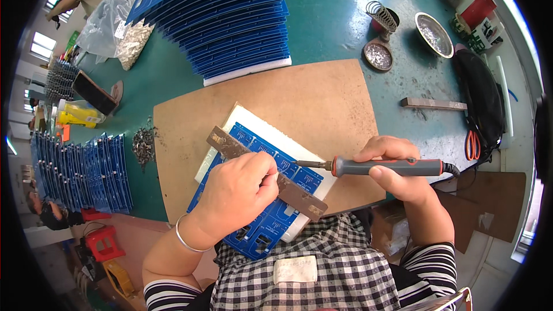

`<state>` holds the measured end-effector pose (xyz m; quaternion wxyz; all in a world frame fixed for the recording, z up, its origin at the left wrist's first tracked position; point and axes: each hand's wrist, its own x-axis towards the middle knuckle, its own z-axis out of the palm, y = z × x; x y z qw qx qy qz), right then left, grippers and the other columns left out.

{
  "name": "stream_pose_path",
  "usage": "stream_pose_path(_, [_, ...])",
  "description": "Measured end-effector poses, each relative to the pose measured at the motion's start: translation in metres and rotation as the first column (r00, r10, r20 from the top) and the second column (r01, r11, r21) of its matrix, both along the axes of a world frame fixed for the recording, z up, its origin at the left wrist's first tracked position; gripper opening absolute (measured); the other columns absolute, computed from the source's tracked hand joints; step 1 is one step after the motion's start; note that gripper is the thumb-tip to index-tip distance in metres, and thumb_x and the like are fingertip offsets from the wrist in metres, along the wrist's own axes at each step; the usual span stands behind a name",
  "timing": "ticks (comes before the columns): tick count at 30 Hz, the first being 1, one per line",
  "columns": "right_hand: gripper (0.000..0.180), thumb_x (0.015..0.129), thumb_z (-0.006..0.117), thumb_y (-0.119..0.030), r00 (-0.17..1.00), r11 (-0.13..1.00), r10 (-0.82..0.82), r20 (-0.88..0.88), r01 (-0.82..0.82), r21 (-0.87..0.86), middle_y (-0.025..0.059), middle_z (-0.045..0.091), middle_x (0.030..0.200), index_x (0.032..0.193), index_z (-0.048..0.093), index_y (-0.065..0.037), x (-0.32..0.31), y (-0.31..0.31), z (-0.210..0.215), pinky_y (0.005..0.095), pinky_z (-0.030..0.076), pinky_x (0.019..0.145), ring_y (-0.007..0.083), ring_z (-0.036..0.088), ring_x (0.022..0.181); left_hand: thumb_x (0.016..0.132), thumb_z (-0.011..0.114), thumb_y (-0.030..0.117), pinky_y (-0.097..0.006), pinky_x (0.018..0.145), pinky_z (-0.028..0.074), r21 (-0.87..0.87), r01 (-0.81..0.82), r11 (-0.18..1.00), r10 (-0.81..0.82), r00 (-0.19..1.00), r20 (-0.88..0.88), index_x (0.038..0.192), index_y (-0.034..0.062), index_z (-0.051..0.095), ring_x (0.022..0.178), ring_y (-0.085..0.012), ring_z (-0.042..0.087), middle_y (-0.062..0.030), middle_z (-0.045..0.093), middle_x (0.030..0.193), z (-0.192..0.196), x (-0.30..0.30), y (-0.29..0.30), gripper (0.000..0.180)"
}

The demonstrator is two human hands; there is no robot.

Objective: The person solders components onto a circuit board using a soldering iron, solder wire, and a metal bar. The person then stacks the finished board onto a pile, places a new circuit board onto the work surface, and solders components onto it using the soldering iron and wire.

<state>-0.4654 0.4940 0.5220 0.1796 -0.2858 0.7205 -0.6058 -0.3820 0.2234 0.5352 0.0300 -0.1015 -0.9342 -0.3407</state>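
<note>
My right hand (pixel 397 167) grips a grey soldering iron (pixel 368 167) with red rings. Its metal tip points left, at the upper part of a blue circuit board (pixel 271 219). Over the middle of that board my left hand (pixel 239 193) is closed with its fingers curled; what they hold, if anything, is hidden. A flat brown bar (pixel 302 198) lies slantwise across the board and passes beneath my left hand. Under the board is a white foam slab (pixel 250 116), resting on a brown sheet of board (pixel 340 109).
A tall stack of blue circuit boards (pixel 242 40) rises at the far side; more boards (pixel 86 173) stand on the left. Metal bits (pixel 144 144) lie beside the brown sheet. A coil iron stand (pixel 382 20), metal bowl (pixel 434 34), bar (pixel 435 103) and scissors (pixel 473 145) are at right.
</note>
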Motion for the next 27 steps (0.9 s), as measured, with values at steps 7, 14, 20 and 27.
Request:
stream_pose_path(7, [0.026,0.082,0.065,-0.024,1.0,0.999,0.03,-0.001,-0.03,0.017,0.0105,0.069,0.084,0.094,0.069,-0.001,-0.002,-0.004,-0.004,0.0324,0.05,0.07,0.0206,0.065,0.077,0.074,0.064,0.002,-0.035,0.049,0.041,-0.034,0.009,0.999,-0.009,1.0,0.005,0.078,0.0055,0.055,0.053,-0.0225,0.051,-0.0071,0.051,0.063,-0.002,-0.002,0.0,0.011])
stream_pose_path(14, [0.025,0.083,0.065,-0.024,0.998,0.999,0.043,-0.036,-0.042,0.016,0.0108,0.068,0.083,0.094,0.069,-0.001,-0.004,-0.008,-0.001,0.0322,0.05,0.069,0.0209,0.066,0.077,0.075,0.063,0.001,-0.038,0.055,0.048,-0.091,0.043,0.995,-0.044,0.999,-0.009,0.079,0.0044,0.052,0.062,-0.0299,0.06,-0.0118,0.057,0.068,0.001,-0.006,0.0,0.012])
stream_pose_path(20, [0.025,0.083,0.065,-0.023,0.998,0.998,0.061,-0.028,-0.06,0.021,0.0108,0.068,0.082,0.094,0.069,-0.001,-0.007,-0.012,-0.002,0.0321,0.051,0.068,0.0203,0.066,0.075,0.074,0.063,0.001,-0.038,0.054,0.047,-0.13,0.026,0.991,-0.029,0.999,-0.016,0.078,0.0048,0.052,0.06,-0.0301,0.059,-0.0115,0.058,0.067,-0.002,-0.008,-0.001,0.012])
stream_pose_path(27, [0.025,0.083,0.065,-0.023,0.999,0.998,0.051,-0.009,-0.051,0.022,0.0105,0.068,0.082,0.095,0.069,-0.002,-0.007,-0.015,-0.002,0.0316,0.05,0.068,0.0197,0.066,0.074,0.074,0.066,0.004,-0.036,0.052,0.045,-0.145,-0.035,0.989,0.014,0.99,-0.143,0.078,0.006,0.06,0.055,-0.0271,0.057,-0.01,0.057,0.065,-0.008,-0.009,-0.005,0.008])
